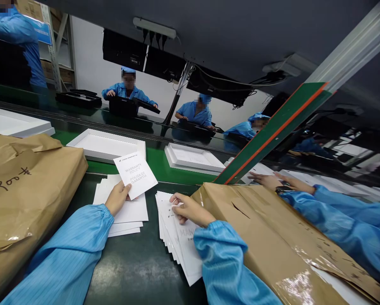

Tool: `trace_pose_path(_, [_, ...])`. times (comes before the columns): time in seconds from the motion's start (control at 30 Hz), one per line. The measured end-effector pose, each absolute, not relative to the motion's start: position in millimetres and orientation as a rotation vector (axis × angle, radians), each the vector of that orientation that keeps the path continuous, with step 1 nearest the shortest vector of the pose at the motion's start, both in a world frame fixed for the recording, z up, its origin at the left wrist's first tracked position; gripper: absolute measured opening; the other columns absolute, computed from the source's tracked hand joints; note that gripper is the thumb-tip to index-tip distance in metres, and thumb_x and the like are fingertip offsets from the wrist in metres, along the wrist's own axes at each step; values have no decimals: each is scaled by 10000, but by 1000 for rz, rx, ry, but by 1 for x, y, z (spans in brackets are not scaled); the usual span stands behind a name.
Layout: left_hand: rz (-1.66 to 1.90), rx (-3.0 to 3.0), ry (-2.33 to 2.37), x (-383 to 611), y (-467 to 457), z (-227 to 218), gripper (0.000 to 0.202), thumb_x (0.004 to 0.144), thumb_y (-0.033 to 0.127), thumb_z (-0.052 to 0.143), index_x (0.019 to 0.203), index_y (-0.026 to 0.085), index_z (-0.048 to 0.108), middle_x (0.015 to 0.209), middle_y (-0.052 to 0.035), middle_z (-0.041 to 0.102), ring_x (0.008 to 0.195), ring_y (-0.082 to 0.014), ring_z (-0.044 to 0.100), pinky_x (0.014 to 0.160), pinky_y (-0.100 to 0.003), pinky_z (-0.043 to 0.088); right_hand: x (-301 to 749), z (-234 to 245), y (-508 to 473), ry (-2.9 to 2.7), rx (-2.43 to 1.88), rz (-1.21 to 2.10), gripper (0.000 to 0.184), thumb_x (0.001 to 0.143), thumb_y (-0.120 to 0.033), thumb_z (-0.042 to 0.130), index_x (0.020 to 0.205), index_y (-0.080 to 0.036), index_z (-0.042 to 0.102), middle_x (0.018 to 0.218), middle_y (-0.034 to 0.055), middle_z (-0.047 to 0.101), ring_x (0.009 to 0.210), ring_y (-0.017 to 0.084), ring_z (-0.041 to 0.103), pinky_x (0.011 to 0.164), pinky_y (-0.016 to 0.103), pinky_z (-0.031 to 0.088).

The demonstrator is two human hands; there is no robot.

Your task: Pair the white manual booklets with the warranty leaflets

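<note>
One leaflet (136,173) in left hand (117,199), right hand (192,209), grip unclear; dark bench (135,267), white wall (87,63)

Our left hand (118,198) holding a warranty leaflet (135,174) left of centre, our right hand (191,209) over fanned manuals (181,243), brown parcel (31,199) lower left.

The left hand (118,198) pinches under its thumb; the right hand (192,209) curls its fingers (178,198).

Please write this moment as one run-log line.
left hand: holds white rectangular paper warranty leaflet | right hand: at fanned white printed papers | beyond leaflet: shallow white rectangular box
</note>
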State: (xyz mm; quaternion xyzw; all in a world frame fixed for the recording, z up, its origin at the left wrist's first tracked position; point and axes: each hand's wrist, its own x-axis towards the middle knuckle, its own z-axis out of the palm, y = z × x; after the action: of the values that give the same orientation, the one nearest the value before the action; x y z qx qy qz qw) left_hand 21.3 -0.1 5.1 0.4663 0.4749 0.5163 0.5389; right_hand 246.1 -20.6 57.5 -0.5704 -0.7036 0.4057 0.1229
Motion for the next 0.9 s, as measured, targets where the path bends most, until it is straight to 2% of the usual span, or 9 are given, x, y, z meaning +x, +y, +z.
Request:
trace_pose_path(0.1, [1278, 1194, 1201, 21, 1, 1, 368, 721, 273, 388, 1045, 103, 431, 1043, -122, 518, 894, -222, 515, 724, -351, 419, 257, 68, -18, -2092, -1667, 1120, 70, 650, -173, 441, 719, -168, 454, 487, -59, 437, 435, 89, 463, 452, 212, 365])
trace_pose_path(0.17, [1340, 1294, 1213, 23, 0, 0, 394, 712, 262, 393, 1073, 107, 405, 1096, -109, 483, 1014, -214, 433, 839, -345, 345, 260, 78, -20, -2122, -1582, 886, 39, 653, -180, 456, 676, -163, 482, 504, -46, 452, 476, 92, 447, 487, 217, 353])
trace_pose_path(0.23, [1349, 1400, 1183, 28, -5, 2, 433, 704, 233, 400, 1119, 122, 352, 1125, -93, 463, 1056, -195, 393, 894, -328, 287, 258, 89, -24, -2029, -1440, 668, 62, 679, -213, 449, 686, -168, 492, 573, -31, 465, 532, 97, 436, 502, 211, 340])
trace_pose_path(0.43, [1208, 1511, 940, 53, -32, 26, 404, 730, 255, 389, 1121, 157, 368, 1106, -69, 485, 1039, -192, 406, 878, -307, 305, 245, 97, -32, -1666, -1274, 469, 129, 737, -302, 394, 749, -186, 448, 629, -20, 458, 540, 105, 430, 473, 207, 335])
trace_pose_path(0.53, [1048, 1406, 724, 59, -41, 34, 453, 736, 322, 397, 1149, 148, 327, 999, -84, 552, 852, -189, 529, 711, -298, 416, 240, 91, -32, -1726, -1382, 246, 125, 737, -281, 391, 745, -183, 467, 653, -3, 479, 563, 124, 437, 511, 234, 349])
trace_pose_path(0.6, [920, 1364, 598, 60, -44, 35, 516, 706, 321, 459, 1163, 142, 300, 926, -83, 584, 741, -177, 562, 625, -283, 434, 237, 88, -31, -1751, -1414, 116, 124, 737, -262, 385, 759, -181, 477, 703, 16, 498, 615, 142, 452, 555, 257, 364])
trace_pose_path(0.67, [851, 1392, 539, 61, -44, 32, 535, 661, 278, 528, 1142, 138, 339, 914, -77, 589, 741, -178, 560, 639, -286, 431, 233, 86, -32, -1754, -1414, 31, 125, 737, -247, 380, 768, -178, 481, 743, 31, 507, 675, 160, 462, 607, 283, 376])
trace_pose_path(0.77, [860, 1492, 587, 61, -41, 26, 444, 639, 225, 545, 1062, 135, 446, 953, -69, 577, 821, -197, 535, 704, -305, 417, 226, 84, -34, -1736, -1369, 9, 155, 734, -225, 380, 846, -180, 478, 801, 44, 496, 689, 158, 463, 630, 298, 396])
trace_pose_path(0.9, [1066, 1481, 777, 56, -33, 21, 395, 651, 225, 516, 1029, 120, 468, 1006, -79, 556, 927, -212, 490, 800, -324, 376, 221, 79, -33, -1635, -1257, 23, 431, 712, -227, 418, 1127, -195, 306, 1065, 86, 355, 829, 157, 439, 677, 296, 420])
